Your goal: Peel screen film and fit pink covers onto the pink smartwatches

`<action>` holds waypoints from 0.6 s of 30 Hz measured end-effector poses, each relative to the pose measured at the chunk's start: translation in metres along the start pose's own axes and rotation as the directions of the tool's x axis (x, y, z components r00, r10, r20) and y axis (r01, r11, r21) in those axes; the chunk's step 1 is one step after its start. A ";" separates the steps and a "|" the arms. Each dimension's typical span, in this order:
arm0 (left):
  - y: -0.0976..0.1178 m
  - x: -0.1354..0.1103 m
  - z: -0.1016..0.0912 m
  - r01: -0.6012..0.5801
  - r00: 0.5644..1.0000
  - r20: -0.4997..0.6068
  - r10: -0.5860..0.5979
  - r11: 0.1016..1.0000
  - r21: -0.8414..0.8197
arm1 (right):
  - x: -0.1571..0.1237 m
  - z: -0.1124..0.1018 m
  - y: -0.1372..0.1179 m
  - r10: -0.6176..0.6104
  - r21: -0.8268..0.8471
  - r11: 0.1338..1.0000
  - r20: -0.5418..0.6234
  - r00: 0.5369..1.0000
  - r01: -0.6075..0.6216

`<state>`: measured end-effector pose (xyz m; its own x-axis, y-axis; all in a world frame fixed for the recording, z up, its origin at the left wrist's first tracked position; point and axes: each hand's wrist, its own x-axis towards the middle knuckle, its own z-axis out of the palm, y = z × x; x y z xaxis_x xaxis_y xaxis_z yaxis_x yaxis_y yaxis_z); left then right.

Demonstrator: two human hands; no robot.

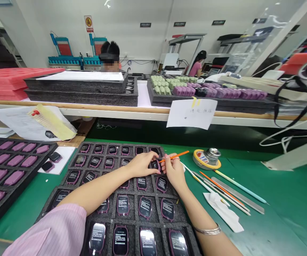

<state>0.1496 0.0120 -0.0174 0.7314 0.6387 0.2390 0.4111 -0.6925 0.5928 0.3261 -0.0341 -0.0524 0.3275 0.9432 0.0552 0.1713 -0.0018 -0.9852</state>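
Observation:
My left hand is closed round the edges of a purple-rimmed smartwatch above the far right part of a black foam tray. In my right hand is a thin orange stick, pinched between thumb and fingers. Its lower end is at the watch's side; whether it touches the watch I cannot tell. Several more smartwatches, such as one with a lit text screen, lie face up in the tray's compartments. My left forearm covers some of them.
Right of the tray lie a yellow tape roll, a metal-topped bottle, a steel ruler, sticks and a crumpled tissue. Another tray with purple cases stands left. A shelf crosses the back; two people are beyond it.

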 end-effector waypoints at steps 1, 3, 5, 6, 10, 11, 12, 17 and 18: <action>0.001 0.000 0.000 0.001 1.000 0.004 -0.001 1.000 0.004 | 0.000 0.000 0.000 0.000 -0.008 1.000 0.000 1.000 0.000; 0.003 0.000 0.000 -0.001 1.000 0.016 0.000 1.000 0.018 | -0.001 -0.001 -0.002 -0.003 -0.021 1.000 -0.002 1.000 0.003; 0.005 -0.001 0.000 -0.002 1.000 0.028 0.001 0.999 0.038 | -0.001 -0.003 -0.004 -0.009 -0.030 1.000 -0.004 1.000 0.009; 0.005 -0.001 0.000 -0.001 0.999 0.033 0.000 0.999 0.049 | -0.001 -0.003 -0.006 -0.014 -0.033 0.999 -0.005 1.000 0.014; 0.005 0.001 0.000 -0.007 0.999 0.053 0.002 0.995 0.096 | -0.001 -0.005 -0.014 -0.015 -0.031 0.999 -0.003 1.000 0.015; 0.006 0.001 0.000 -0.010 0.998 0.061 0.004 0.994 0.106 | -0.001 -0.005 -0.016 -0.009 -0.026 1.000 -0.004 1.000 0.009; 0.008 0.002 0.000 -0.013 0.998 0.070 0.005 0.993 0.116 | -0.001 -0.004 -0.017 -0.002 -0.019 1.000 -0.007 1.000 0.002; 0.015 -0.007 -0.004 -0.011 0.996 0.084 -0.003 0.987 0.161 | -0.003 -0.004 -0.024 0.037 0.058 0.998 -0.026 0.999 -0.035; 0.014 -0.012 -0.008 -0.004 0.997 0.072 -0.008 0.985 0.175 | -0.003 -0.005 -0.027 0.043 0.094 0.995 -0.030 0.999 -0.040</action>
<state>0.1423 -0.0026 -0.0053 0.7653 0.6186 0.1777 0.4967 -0.7432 0.4482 0.3255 -0.0385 -0.0251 0.3621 0.9320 0.0172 0.0699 -0.0087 -0.9975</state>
